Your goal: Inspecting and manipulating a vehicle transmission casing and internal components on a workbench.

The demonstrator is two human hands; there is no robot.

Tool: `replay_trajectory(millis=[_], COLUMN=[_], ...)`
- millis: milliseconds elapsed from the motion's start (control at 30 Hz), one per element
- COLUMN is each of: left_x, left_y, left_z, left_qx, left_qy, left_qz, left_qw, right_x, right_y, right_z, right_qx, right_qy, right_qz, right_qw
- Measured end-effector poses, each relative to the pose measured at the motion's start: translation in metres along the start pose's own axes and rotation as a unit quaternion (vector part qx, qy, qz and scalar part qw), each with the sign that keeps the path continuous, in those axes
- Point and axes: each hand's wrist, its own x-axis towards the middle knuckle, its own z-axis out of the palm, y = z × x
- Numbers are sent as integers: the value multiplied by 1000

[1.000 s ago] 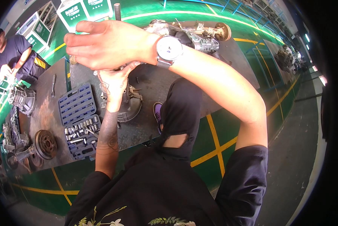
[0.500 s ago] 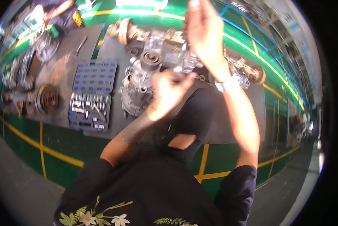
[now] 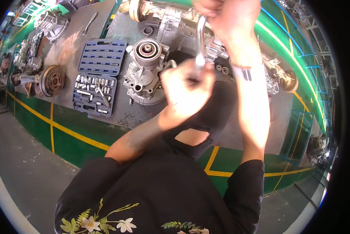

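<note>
A shiny bent metal rod, like a crank-shaped socket handle point(image 3: 200, 37), stands nearly upright between my hands. My right hand point(image 3: 233, 19), raised at the top of the view, is closed around its upper end. Lower down, my left hand point(image 3: 188, 87) is closed around the bottom end; its fingers are blurred, and whatever is at the tip is hidden. Just left of my left hand sits a grey cast-metal gear housing point(image 3: 143, 74) with a round ringed opening on top. Behind my hands lies a long axle assembly point(image 3: 177, 25) with rusty hubs, partly covered by my right hand.
On the metal bench point(image 3: 118, 115), an open blue socket case point(image 3: 100, 58) holds sockets and a ratchet. Two small gears point(image 3: 221, 69) lie by my right wrist. A brake drum point(image 3: 52, 80), another housing point(image 3: 52, 25) and a wrench point(image 3: 89, 23) are at left. My bent leg point(image 3: 218, 107) is against the bench.
The view has shifted, so the bench sits higher in it. The metal rod now shows plainly between my hands. My left hand has moved right, away from the gear housing.
</note>
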Motion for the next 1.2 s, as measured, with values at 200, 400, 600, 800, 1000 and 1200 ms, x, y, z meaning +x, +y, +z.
replay_trajectory(millis=[200,400,600,800,1000,1200], left_x=[93,10,80,10,51,42], left_y=[-25,-13,-38,-47,-51,-32], left_z=[-46,17,-41,18,-47,30], left_qx=[252,-38,49,17,32,-28], left_qy=[21,21,98,-22,87,-19], left_qz=[102,69,-172,-49,-118,-38], left_qw=[962,997,979,998,989,999], right_x=[18,2,7,-30,-6,-15], right_y=[-12,14,4,17,1,9], right_z=[-27,-5,-35,31,-13,15], right_qx=[89,107,37,-3,1,-9], right_qy=[-244,-206,-175,-256,-32,-190], right_qz=[68,84,95,57,54,26], right_qw=[963,969,979,965,998,981])
